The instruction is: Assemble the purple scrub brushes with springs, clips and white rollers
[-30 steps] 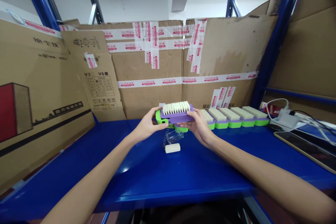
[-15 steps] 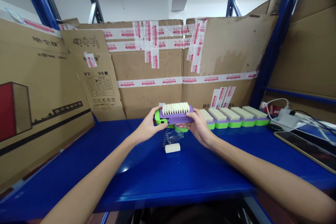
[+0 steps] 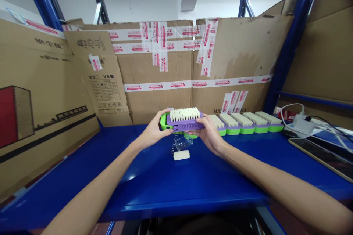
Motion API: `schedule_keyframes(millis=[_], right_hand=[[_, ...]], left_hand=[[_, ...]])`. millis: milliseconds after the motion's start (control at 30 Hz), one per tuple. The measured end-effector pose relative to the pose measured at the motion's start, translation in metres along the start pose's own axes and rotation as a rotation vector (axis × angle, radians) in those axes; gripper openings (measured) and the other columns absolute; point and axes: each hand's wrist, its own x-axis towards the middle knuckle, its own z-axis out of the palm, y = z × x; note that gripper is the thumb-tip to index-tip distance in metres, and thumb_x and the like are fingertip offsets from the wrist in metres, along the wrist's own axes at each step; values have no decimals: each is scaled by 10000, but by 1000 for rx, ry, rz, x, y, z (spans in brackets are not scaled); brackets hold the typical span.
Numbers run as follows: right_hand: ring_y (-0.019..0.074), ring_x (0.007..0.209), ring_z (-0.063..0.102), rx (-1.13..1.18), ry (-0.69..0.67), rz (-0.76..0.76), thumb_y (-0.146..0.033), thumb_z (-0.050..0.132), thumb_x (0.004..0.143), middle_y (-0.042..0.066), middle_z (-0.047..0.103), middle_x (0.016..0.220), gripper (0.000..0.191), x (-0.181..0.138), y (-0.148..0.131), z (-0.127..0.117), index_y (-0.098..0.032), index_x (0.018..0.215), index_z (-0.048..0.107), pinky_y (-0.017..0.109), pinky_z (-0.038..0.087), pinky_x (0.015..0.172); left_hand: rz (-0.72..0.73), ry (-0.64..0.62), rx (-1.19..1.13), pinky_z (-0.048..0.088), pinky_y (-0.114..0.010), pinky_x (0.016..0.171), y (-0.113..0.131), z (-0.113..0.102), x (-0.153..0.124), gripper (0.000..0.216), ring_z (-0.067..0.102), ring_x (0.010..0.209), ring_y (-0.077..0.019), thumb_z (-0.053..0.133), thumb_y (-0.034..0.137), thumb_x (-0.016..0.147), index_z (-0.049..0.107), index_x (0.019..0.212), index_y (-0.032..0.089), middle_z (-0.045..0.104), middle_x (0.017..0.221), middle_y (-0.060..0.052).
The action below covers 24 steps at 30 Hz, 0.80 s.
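I hold a scrub brush (image 3: 187, 126) above the blue shelf, its pale bristles facing up from a purple plate, with a green part at its left end. My left hand (image 3: 154, 128) grips the green end, thumb in front. The right end of the purple plate is in my right hand (image 3: 208, 130), thumb near the bristles and fingers below. Under the brush lie a clear plastic piece (image 3: 184, 143), a white rounded block (image 3: 181, 155) and several small springs (image 3: 173, 145). Another green part (image 3: 191, 136) shows partly beneath my right hand.
Several finished-looking green and purple brushes (image 3: 239, 125) stand in a row at the back right. Beyond them are a white charger with cables (image 3: 299, 123) and a phone (image 3: 321, 158). Taped cardboard (image 3: 157, 102) walls the back of the blue shelf (image 3: 187, 191), and a carton (image 3: 46, 91) stands left.
My left hand and the green end have shifted slightly left against the purple plate. My right hand stays nearly where it was, and the loose parts below have not moved.
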Motion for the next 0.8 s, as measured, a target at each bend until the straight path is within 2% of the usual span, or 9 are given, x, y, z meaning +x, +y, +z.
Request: schedule_keyframes(millis=[300, 800], right_hand=[[323, 910, 821, 16, 15, 3, -317, 820, 764, 55, 765, 1079, 466, 0, -2, 1, -272, 1105, 506, 462, 705, 684], [298, 866, 829, 5, 6, 36, -303, 803, 781, 52, 780, 1084, 455, -1, 2, 1, -275, 1110, 490, 431, 700, 665]], left_hand=[[-48, -28, -21, 514, -564, 1168, 1, 0, -1, 830, 646, 1339, -363, 876, 488, 831, 462, 1498, 216, 611, 1505, -183], [-99, -48, 21, 471, -540, 1203, 3, 10, -5, 839, 580, 1411, -348, 806, 483, 900, 349, 1545, 200, 560, 1543, -194]])
